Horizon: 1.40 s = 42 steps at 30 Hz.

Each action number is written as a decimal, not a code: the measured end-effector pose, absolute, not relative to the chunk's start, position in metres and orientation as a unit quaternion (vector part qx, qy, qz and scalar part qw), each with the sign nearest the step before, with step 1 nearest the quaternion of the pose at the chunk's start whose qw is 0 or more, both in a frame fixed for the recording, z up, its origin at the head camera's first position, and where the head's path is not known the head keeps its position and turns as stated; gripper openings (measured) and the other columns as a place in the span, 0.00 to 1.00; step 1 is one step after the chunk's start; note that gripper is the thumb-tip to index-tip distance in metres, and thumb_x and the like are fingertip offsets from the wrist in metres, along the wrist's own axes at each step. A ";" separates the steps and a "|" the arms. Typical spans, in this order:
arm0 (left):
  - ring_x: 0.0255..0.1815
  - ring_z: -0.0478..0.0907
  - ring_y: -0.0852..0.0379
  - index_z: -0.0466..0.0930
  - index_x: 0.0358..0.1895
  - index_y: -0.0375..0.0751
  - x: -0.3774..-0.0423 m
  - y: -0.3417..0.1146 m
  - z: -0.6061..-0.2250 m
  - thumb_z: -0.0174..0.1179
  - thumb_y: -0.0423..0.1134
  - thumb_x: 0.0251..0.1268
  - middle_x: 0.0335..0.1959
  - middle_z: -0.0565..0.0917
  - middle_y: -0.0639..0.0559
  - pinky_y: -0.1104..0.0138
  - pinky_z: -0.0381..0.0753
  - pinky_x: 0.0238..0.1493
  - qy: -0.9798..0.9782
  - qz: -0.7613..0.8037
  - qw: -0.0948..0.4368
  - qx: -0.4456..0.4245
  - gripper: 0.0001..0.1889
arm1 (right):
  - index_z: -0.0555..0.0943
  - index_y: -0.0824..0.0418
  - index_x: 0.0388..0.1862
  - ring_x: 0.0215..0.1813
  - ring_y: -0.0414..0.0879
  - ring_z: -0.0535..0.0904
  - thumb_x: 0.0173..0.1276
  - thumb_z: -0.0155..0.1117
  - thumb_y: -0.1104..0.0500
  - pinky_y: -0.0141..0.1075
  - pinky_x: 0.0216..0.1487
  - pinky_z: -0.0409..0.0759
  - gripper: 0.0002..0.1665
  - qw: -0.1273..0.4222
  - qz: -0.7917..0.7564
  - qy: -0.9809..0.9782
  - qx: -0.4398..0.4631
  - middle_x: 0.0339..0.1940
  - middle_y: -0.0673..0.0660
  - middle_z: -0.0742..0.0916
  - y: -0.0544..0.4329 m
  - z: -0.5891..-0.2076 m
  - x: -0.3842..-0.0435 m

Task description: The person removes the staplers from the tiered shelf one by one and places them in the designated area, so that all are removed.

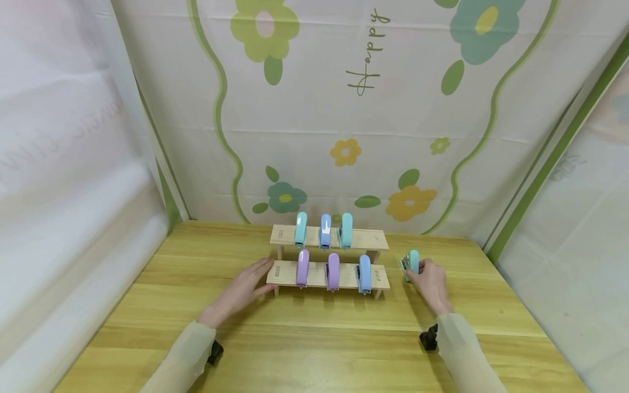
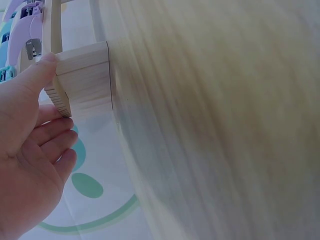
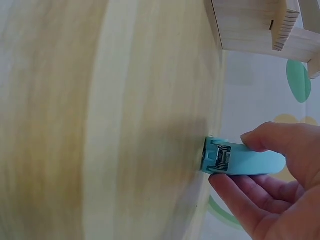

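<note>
On the right of the head view, my right hand (image 1: 432, 281) pinches a teal stapler (image 1: 413, 263) between thumb and fingers, low over the table. The right wrist view shows this stapler (image 3: 245, 159) end-on, its metal part facing the camera. My left hand (image 1: 245, 286) grips the left end of the front wooden stand (image 1: 316, 278), thumb at the near corner and fingers at the far one. Across this stand are a lilac stapler (image 1: 302, 268), another lilac stapler (image 1: 332, 271) and a blue stapler (image 1: 363, 274).
Behind it, a second wooden stand (image 1: 368, 238) bears a teal stapler (image 1: 301, 229), a blue stapler (image 1: 325, 231) and another teal stapler (image 1: 346, 230). Both stands rest on the wood-grain table (image 1: 314, 344). A flower-printed cloth (image 1: 314, 109) hangs behind, with cloth walls at both sides.
</note>
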<state>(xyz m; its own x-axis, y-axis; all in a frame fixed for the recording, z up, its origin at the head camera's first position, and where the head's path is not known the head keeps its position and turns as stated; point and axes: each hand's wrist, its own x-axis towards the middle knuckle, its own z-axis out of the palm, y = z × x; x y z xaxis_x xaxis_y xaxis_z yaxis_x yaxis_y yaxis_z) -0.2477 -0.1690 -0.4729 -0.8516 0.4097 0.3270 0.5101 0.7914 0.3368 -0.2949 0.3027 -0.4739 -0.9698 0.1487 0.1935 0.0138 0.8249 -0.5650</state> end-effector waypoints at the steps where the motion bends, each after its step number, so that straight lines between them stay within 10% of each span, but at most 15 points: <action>1: 0.71 0.70 0.36 0.69 0.68 0.27 -0.248 -0.169 -0.473 0.66 0.45 0.65 0.70 0.71 0.31 0.46 0.73 0.70 -0.939 -0.211 0.121 -0.245 0.34 | 0.78 0.75 0.43 0.32 0.53 0.85 0.66 0.66 0.58 0.36 0.26 0.85 0.19 0.117 0.290 -0.949 -0.041 0.38 0.72 0.87 0.303 -0.474 -0.295; 42: 0.72 0.69 0.36 0.67 0.69 0.27 -0.248 -0.170 -0.474 0.64 0.46 0.67 0.71 0.70 0.31 0.46 0.71 0.72 -0.938 -0.216 0.112 -0.245 0.34 | 0.78 0.75 0.50 0.40 0.62 0.87 0.68 0.67 0.54 0.53 0.40 0.88 0.24 0.197 0.255 -0.946 0.040 0.43 0.73 0.87 0.267 -0.396 -0.277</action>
<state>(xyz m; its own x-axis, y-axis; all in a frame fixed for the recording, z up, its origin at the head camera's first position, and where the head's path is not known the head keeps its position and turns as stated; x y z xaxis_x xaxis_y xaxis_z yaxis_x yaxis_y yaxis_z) -0.2481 -0.1698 -0.4739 -0.8551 0.4110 0.3162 0.5079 0.7866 0.3511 -0.2773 0.2672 -0.3961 -0.9192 0.0253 0.3930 -0.1761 0.8663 -0.4675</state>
